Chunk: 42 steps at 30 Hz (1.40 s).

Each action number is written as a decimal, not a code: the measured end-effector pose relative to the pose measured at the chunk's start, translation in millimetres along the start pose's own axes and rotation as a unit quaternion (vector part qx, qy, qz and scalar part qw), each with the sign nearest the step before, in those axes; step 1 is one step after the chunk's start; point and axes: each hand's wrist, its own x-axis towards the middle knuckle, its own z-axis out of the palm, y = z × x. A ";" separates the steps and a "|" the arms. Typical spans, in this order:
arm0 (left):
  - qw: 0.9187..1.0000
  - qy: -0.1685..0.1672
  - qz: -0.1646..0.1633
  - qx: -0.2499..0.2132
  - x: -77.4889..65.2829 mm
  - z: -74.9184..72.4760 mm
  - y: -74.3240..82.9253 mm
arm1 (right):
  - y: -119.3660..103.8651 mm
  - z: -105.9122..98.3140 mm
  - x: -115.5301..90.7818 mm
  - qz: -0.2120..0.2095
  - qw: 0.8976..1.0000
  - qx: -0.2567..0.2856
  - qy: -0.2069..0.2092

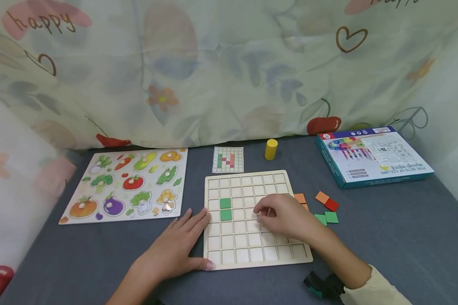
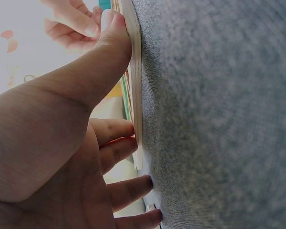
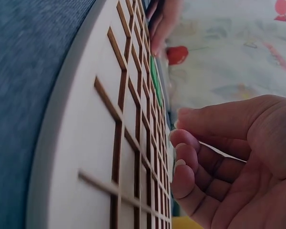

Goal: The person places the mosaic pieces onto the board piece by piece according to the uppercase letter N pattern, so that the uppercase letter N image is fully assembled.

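A pale wooden grid board (image 1: 255,239) lies on the table, with two green square tiles (image 1: 225,209) in neighbouring cells of its second column. My left hand (image 1: 171,245) rests at the board's left edge, thumb at the near corner and fingers spread along the side. In the left wrist view, that thumb (image 2: 115,40) presses on the board's edge. Over the board's right half hovers my right hand (image 1: 286,216), its fingers loosely curled and the thumb close to the index fingertip. No tile shows between the fingertips (image 3: 182,181) in the right wrist view.
Right of the board lie loose orange tiles (image 1: 322,197), a red tile (image 1: 331,205) and green tiles (image 1: 331,217). Beyond it are a pattern card (image 1: 233,165) and a yellow cylinder (image 1: 271,149). A vegetable puzzle board (image 1: 116,195) lies left, a flat box (image 1: 370,159) back right.
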 end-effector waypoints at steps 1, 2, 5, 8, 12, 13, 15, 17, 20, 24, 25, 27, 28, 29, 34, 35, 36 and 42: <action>1.000 0.000 0.001 0.000 -0.1 0.1 -0.1 | 1.7 -1.2 -1.8 0.003 1.000 0.000 -0.001; 1.000 0.000 0.001 -0.001 -0.2 0.1 -0.3 | 3.7 -2.7 -3.8 0.005 1.000 0.000 -0.002; 1.000 0.000 0.002 -0.001 -0.2 0.3 -0.4 | 9.7 -7.7 -10.2 0.015 1.000 -0.005 -0.002; 1.000 0.000 0.001 0.000 -0.3 0.5 -0.3 | 15.7 -14.4 -17.5 0.020 1.000 -0.010 0.004; 1.000 0.000 0.000 0.002 -0.3 0.6 -0.4 | 24.6 -24.3 -29.1 0.031 0.999 -0.006 0.014; 1.000 0.000 0.000 0.003 -0.4 0.6 -0.6 | 27.3 -26.6 -32.1 0.035 0.999 -0.004 0.016; 1.000 0.002 0.002 0.005 -0.5 0.6 -1.2 | 33.4 -31.4 -38.0 0.045 0.999 0.000 0.019; 1.000 0.003 0.003 0.006 -0.4 0.7 -1.8 | 39.8 -36.1 -43.4 0.059 0.998 -0.002 0.021; 1.000 0.003 0.003 0.007 0.1 1.3 -2.6 | 49.9 -43.5 -51.3 0.080 0.996 -0.018 0.023; 1.000 0.000 0.001 0.004 0.5 1.5 -2.4 | 64.0 -53.1 -61.6 0.106 0.993 -0.037 0.028; 1.000 -0.001 0.000 0.004 0.4 1.4 -2.2 | 67.7 -55.4 -63.8 0.111 0.993 -0.040 0.030; 1.000 -0.001 0.001 0.004 0.3 1.2 -1.9 | 74.7 -58.8 -67.9 0.117 0.991 -0.045 0.034; 1.000 -0.001 0.000 0.005 0.2 1.2 -2.0 | 77.6 -60.2 -69.5 0.121 0.991 -0.048 0.036; 1.000 -0.001 0.000 0.005 0.1 1.2 -2.0 | 80.4 -61.3 -70.7 0.124 0.990 -0.050 0.036; 1.000 0.000 0.000 0.006 -0.5 1.2 -2.6 | 89.4 -62.8 -72.5 0.122 0.991 -0.052 0.027; 1.000 0.000 0.000 0.006 -0.6 1.2 -2.6 | 90.4 -62.8 -72.5 0.119 0.991 -0.050 0.023; 1.000 0.001 0.001 0.006 -0.7 1.3 -2.7 | 91.5 -62.9 -72.5 0.116 0.992 -0.047 0.018; 1.000 0.004 0.005 0.003 -1.0 1.0 -2.3 | 94.8 -66.7 -74.2 0.106 0.993 -0.043 0.001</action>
